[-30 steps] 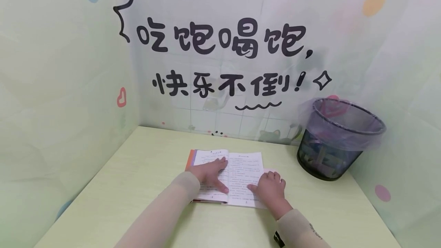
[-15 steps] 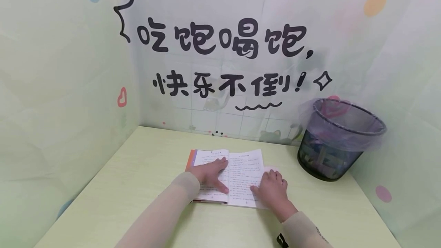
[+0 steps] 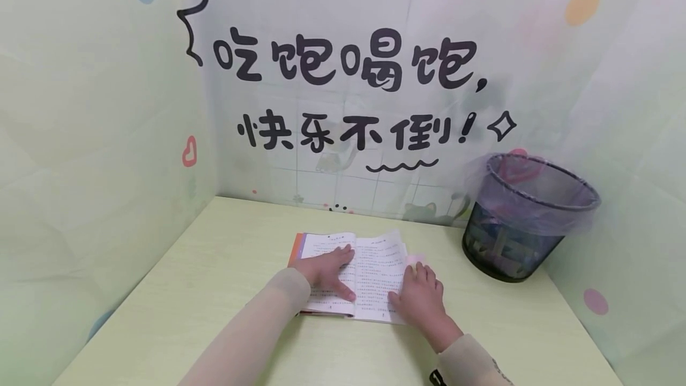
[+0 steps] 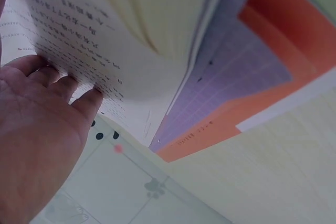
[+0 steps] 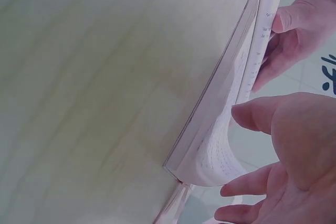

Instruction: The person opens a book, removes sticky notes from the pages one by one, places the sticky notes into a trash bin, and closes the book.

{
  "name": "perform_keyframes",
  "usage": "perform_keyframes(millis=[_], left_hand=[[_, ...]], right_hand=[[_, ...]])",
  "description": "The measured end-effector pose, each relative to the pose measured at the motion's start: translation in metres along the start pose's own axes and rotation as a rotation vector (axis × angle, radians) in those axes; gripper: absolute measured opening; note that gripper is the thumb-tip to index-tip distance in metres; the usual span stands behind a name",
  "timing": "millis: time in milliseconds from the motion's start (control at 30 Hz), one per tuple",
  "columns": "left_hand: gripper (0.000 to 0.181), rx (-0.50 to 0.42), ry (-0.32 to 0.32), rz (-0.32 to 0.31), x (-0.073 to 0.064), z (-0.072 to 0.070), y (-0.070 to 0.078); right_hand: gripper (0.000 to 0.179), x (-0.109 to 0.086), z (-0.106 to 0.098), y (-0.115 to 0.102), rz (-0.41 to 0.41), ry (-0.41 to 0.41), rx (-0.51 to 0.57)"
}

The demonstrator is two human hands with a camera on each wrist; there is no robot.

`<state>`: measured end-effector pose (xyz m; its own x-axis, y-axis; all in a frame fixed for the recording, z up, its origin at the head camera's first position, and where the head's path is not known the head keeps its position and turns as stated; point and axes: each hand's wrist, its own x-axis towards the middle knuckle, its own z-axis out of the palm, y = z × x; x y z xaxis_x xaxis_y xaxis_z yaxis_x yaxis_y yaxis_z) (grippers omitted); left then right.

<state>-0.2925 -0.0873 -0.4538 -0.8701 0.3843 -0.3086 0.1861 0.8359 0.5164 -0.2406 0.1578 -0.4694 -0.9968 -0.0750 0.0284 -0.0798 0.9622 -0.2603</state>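
An open book [image 3: 375, 276] with printed white pages lies on the table. My left hand [image 3: 326, 270] rests on its left page, thumb and fingers spread toward the spine. In the left wrist view, its fingertips touch the printed paper, beside a purple sheet [image 4: 210, 85] and an orange cover [image 4: 191, 137]. At the right edge, my right hand [image 3: 424, 299] touches the right page with thumb and loosely bent fingers. That page [image 5: 218, 156] bows up in the right wrist view, its curve near my separated thumb and fingertips. A pale pink piece [image 3: 415, 258] shows beyond the right fingers.
A black mesh waste bin [image 3: 504, 249] with a translucent purple liner stands at the back right of the pale wooden table [image 3: 177, 290]. Printed fabric walls [image 3: 343, 100] with large dark lettering enclose the back and sides.
The right page's upper corner has lifted and curled inward. My right hand shifted slightly right, then back a little to the left. The left hand stays in place.
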Motion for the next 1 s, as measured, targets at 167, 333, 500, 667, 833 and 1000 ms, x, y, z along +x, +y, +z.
perform_keyframes(millis=[167, 333, 500, 667, 833, 1000], left_hand=[[0.12, -0.004, -0.001, 0.002, 0.0003, 0.001, -0.0013], [0.12, -0.001, -0.001, -0.001, 0.0, 0.0013, -0.0015], [0.119, -0.01, 0.002, 0.007, -0.0008, 0.0009, -0.0024], [0.119, -0.016, 0.002, 0.007, -0.0021, 0.0008, -0.0024], [0.119, -0.019, 0.005, 0.003, -0.003, 0.0008, -0.0022], [0.119, -0.022, 0.001, 0.003, -0.0031, 0.0008, -0.0026]], right_hand=[[0.088, -0.0001, 0.0011, 0.001, 0.008, -0.006, 0.005], [0.095, 0.0021, 0.0053, 0.0006, 0.026, -0.013, 0.005], [0.098, 0.0029, 0.0075, 0.0003, 0.028, -0.02, 0.002], [0.098, 0.0018, 0.0073, 0.0, 0.038, -0.027, 0.008], [0.1, 0.0012, 0.0077, -0.0015, 0.04, -0.043, -0.004], [0.097, 0.0018, 0.0069, -0.0023, 0.043, -0.044, 0.005]])
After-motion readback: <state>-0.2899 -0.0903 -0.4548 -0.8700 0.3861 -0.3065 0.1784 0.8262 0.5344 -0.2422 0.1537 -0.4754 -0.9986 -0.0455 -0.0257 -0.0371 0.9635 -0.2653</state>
